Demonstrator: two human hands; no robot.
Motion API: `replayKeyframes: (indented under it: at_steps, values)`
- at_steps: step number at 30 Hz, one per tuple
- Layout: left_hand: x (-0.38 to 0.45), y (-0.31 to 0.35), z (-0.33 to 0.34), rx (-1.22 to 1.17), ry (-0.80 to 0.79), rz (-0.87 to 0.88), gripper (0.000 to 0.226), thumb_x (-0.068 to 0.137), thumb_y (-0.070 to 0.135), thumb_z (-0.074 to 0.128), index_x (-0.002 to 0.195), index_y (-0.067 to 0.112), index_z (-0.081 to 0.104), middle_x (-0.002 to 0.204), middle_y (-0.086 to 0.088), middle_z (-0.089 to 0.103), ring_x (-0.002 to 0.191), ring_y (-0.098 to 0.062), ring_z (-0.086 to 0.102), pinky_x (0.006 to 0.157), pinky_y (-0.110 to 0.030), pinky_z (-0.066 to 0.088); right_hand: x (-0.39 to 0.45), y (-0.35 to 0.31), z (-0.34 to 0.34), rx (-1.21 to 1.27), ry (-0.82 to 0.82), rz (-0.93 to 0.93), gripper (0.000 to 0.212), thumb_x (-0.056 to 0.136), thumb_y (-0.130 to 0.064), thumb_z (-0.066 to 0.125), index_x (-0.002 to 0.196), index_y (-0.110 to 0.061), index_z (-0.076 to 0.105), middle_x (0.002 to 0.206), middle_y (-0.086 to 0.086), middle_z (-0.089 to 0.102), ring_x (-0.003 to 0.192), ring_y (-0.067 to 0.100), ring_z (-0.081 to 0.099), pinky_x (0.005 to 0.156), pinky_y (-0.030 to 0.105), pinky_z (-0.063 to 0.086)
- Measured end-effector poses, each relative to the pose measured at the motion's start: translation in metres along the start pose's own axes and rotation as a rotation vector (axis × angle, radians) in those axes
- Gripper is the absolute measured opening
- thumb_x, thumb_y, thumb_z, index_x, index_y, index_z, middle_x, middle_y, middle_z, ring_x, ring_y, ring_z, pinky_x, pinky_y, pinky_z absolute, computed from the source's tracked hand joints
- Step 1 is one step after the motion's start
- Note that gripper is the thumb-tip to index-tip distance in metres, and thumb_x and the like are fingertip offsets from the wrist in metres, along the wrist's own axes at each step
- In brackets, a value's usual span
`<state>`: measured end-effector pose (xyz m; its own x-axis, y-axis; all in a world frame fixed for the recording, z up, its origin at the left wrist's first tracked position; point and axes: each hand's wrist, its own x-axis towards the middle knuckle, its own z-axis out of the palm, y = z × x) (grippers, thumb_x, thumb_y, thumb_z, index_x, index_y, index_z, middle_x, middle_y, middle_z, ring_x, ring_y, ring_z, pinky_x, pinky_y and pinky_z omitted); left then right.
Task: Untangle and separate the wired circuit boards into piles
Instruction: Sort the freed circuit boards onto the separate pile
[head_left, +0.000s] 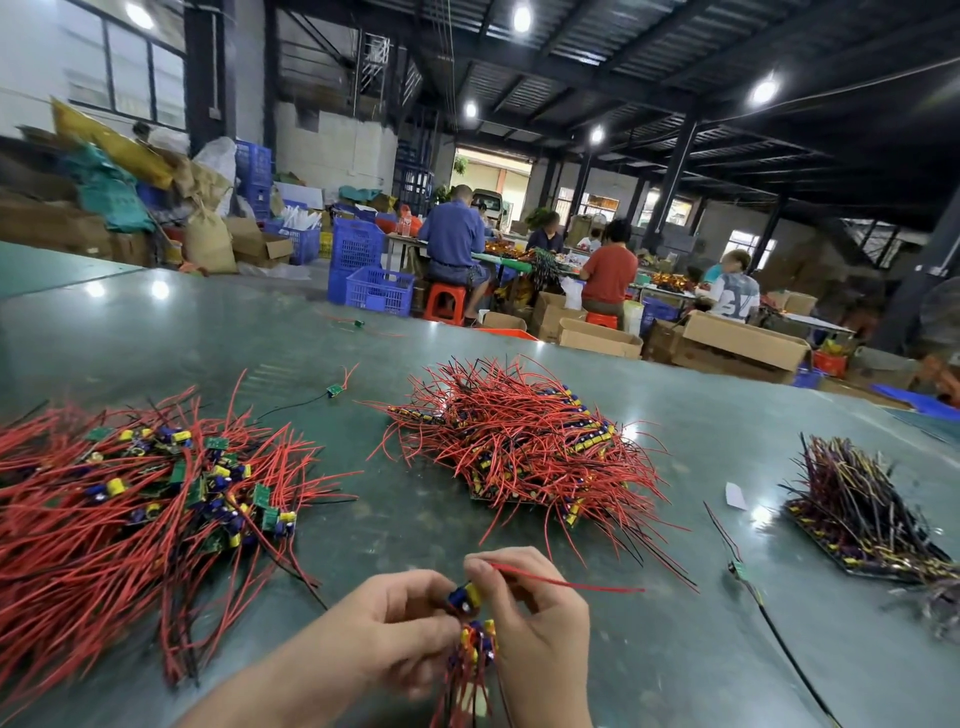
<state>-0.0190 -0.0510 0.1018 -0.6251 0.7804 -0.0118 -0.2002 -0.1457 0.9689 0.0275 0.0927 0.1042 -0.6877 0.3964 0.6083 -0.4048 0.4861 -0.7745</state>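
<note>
At the near edge of the green table (675, 467), the left hand (400, 618) and the right hand (535, 618) meet over a small bunch of wired circuit boards (475, 644), fingers of both curled in around it; the right thumb and forefinger also pinch one red wire (566, 582) that sticks out to the right. A loose tangled heap of red-wired boards (130, 488) sprawls to the left, a neater red pile (524, 441) sits in the middle just beyond the hands, and a darker-wired pile (862, 514) lies well off to the right. Single stray boards (738, 570) with wires lie on the table between them.
</note>
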Motion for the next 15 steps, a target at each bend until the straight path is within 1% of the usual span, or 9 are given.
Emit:
replayKeyframes:
  at_steps: [2,4,5,7,8,9,11,13,15]
  values:
    - [-0.001,-0.001,0.000,0.077,-0.039,0.003,0.030,0.071,0.013,0.073,0.096,0.007,0.060,0.078,-0.011,0.064,0.058,-0.017,0.060,0.057,-0.024,0.049,0.001,-0.002,0.000,-0.032,0.014,0.002,0.033,0.071,0.001,0.076,0.059,-0.029,0.070,0.066,-0.009,0.066,0.060,0.005,0.060,0.056,0.017,0.044]
    - [-0.001,0.000,-0.001,0.156,-0.036,0.039,0.029,0.077,0.004,0.063,0.104,0.005,0.055,0.082,-0.006,0.069,0.076,-0.024,0.059,0.069,-0.027,0.048,0.001,-0.006,-0.001,0.060,0.033,0.124,0.031,0.074,0.001,0.074,0.055,-0.023,0.069,0.061,-0.007,0.065,0.055,0.002,0.057,0.054,0.014,0.042]
    - [-0.001,0.001,-0.001,0.188,-0.019,0.052,0.026,0.080,0.001,0.060,0.105,0.005,0.054,0.082,-0.004,0.069,0.078,-0.024,0.057,0.069,-0.026,0.046,0.002,-0.008,-0.001,0.161,0.028,0.239,0.028,0.076,-0.001,0.072,0.054,-0.017,0.071,0.058,-0.004,0.065,0.053,0.001,0.056,0.053,0.012,0.041]
    - [0.000,0.002,-0.003,0.251,0.024,0.073,0.017,0.089,-0.005,0.053,0.102,0.005,0.054,0.075,0.002,0.069,0.063,-0.012,0.053,0.058,-0.016,0.042,0.003,-0.010,-0.001,0.346,-0.015,0.465,0.027,0.081,-0.006,0.067,0.057,-0.013,0.074,0.055,0.000,0.065,0.050,0.002,0.052,0.051,0.012,0.041]
    - [0.000,0.003,-0.003,0.290,0.042,0.079,0.017,0.092,-0.008,0.048,0.101,0.005,0.053,0.071,0.005,0.067,0.055,-0.005,0.049,0.054,-0.014,0.038,0.003,-0.012,-0.001,0.397,-0.039,0.534,0.027,0.082,-0.008,0.065,0.057,-0.013,0.075,0.054,0.000,0.063,0.049,0.004,0.049,0.050,0.013,0.040]
    - [0.000,0.003,-0.005,0.329,0.061,0.083,0.018,0.093,-0.008,0.045,0.101,0.006,0.052,0.068,0.007,0.065,0.052,-0.002,0.045,0.052,-0.013,0.035,0.003,-0.014,-0.001,0.417,-0.051,0.569,0.026,0.082,-0.010,0.065,0.058,-0.012,0.075,0.053,-0.001,0.062,0.049,0.006,0.047,0.050,0.014,0.039]
    - [0.002,0.002,-0.006,0.385,0.097,0.084,0.019,0.095,-0.006,0.043,0.103,0.008,0.054,0.065,0.007,0.062,0.054,-0.005,0.041,0.052,-0.014,0.032,0.004,-0.017,-0.001,0.403,-0.031,0.556,0.020,0.079,-0.006,0.067,0.061,-0.009,0.075,0.051,-0.002,0.060,0.048,0.003,0.047,0.050,0.012,0.038]
    - [0.003,0.000,-0.005,0.381,0.133,0.073,0.017,0.095,0.000,0.046,0.104,0.010,0.057,0.062,0.006,0.059,0.056,-0.008,0.039,0.050,-0.015,0.030,0.005,-0.018,-0.002,0.371,0.014,0.516,0.014,0.076,-0.001,0.071,0.063,-0.005,0.074,0.056,0.003,0.064,0.050,0.001,0.052,0.051,0.009,0.040]
    - [0.004,0.000,-0.003,0.344,0.176,0.064,0.013,0.095,0.005,0.049,0.102,0.010,0.058,0.057,0.006,0.056,0.051,-0.005,0.040,0.046,-0.014,0.029,0.005,-0.018,-0.004,0.318,0.009,0.493,0.011,0.075,-0.001,0.072,0.064,-0.004,0.074,0.059,0.006,0.064,0.050,0.001,0.051,0.051,0.009,0.039]
